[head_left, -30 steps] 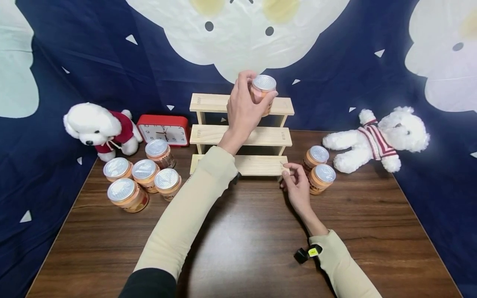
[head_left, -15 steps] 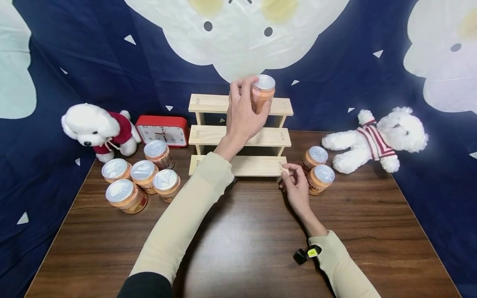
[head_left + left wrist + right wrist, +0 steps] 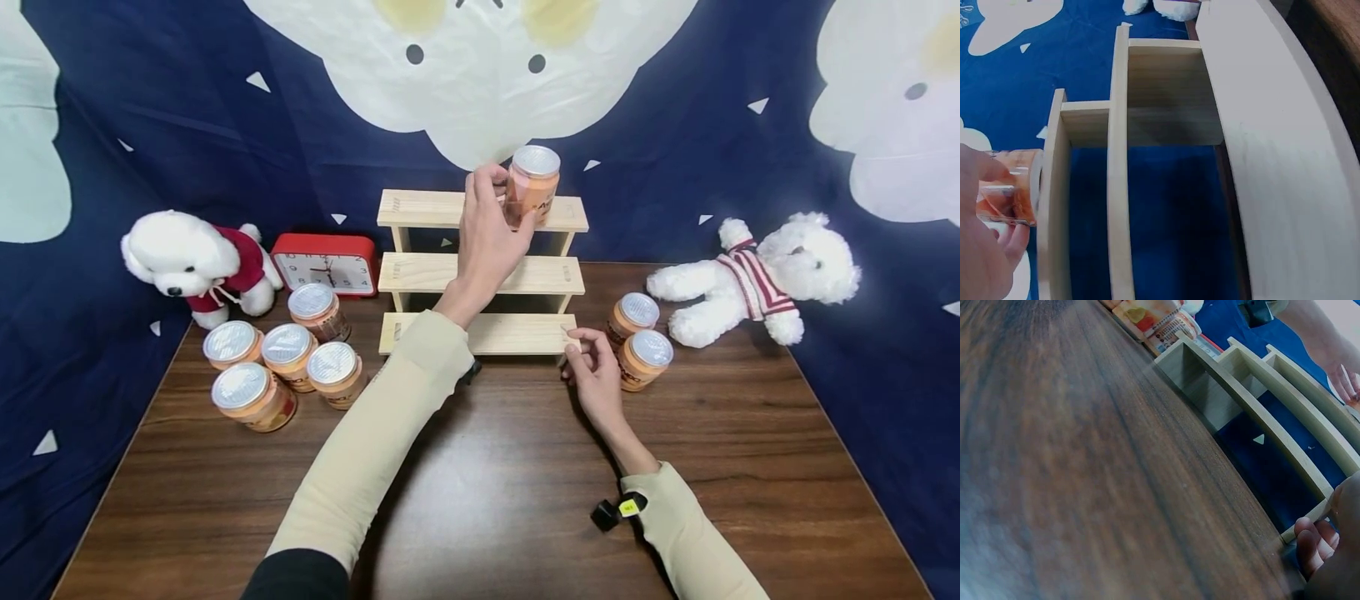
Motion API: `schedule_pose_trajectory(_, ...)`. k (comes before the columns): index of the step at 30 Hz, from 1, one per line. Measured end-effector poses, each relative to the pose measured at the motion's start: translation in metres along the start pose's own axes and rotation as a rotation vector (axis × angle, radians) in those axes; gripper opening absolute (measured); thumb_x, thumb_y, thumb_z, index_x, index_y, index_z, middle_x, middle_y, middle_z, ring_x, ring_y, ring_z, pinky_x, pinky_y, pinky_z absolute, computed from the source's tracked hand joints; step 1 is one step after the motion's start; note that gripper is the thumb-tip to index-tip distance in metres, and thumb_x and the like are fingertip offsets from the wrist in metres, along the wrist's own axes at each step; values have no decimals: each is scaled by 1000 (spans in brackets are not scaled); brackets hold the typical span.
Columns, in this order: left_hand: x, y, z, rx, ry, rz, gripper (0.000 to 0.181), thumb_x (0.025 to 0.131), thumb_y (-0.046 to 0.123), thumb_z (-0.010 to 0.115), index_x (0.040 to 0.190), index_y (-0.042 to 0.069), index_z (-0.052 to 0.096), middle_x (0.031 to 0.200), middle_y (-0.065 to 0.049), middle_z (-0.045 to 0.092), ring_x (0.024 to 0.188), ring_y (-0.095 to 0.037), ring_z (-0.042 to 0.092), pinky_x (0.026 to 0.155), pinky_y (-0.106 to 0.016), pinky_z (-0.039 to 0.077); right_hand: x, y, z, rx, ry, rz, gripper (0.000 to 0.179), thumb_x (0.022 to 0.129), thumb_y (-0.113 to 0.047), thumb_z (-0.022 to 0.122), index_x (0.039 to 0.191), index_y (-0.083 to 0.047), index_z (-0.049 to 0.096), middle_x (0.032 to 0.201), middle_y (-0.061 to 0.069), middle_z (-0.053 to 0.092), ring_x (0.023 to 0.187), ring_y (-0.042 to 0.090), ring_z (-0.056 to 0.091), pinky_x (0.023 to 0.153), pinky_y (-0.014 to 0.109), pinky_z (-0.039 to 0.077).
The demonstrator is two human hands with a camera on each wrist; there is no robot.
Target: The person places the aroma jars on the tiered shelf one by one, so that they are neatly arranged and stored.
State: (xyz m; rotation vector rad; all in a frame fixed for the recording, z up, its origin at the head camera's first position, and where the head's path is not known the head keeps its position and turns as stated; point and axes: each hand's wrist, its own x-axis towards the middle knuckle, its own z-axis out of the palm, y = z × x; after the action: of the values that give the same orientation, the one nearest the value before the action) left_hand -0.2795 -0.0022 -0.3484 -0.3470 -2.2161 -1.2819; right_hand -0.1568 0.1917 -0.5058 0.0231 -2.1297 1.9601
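High at the rack's top step, my left hand (image 3: 491, 229) holds a jar (image 3: 534, 187) with a silver lid and orange contents. The jar stands upright, right of the middle of that step. In the left wrist view, the fingers curl round the jar's side (image 3: 1013, 187), and its base meets the top board. The wooden three-step rack (image 3: 521, 335) stands at the back of the table. My right hand (image 3: 597, 387) grips the right end of its lowest step with thumb and fingers; the right wrist view shows those fingertips (image 3: 1313, 540) curled at the board's end.
Several similar jars (image 3: 258, 400) stand grouped on the left of the table. Two more jars (image 3: 647, 362) are just right of my right hand. A red clock (image 3: 326, 265), a white plush dog (image 3: 191, 262) and a plush bear (image 3: 750, 283) lie along the back.
The left fingers have shifted on the jar, moving slightly left and down, so more of its label shows. The right hand stays in place at the rack's end.
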Motion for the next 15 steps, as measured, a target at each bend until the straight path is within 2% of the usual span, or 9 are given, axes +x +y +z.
schedule_pose_trajectory(6,-3,-4,7,8,-13,37,38,98,5,80,126,2,55,131,-17,51,115,-30,62,95,-33,54,0,0,0,-3,0,-6,21,110,2,62,130,7,62,89,7,59,63,10,61,56,19,49)
schedule_pose_trajectory(15,1,-2,11,68,-79,23,41,100,9,82,131,4,57,136,-15,55,114,-27,67,95,-36,57,-1,-1,0,1,-5,-18,21,110,3,62,131,7,62,88,8,58,63,10,61,56,19,49)
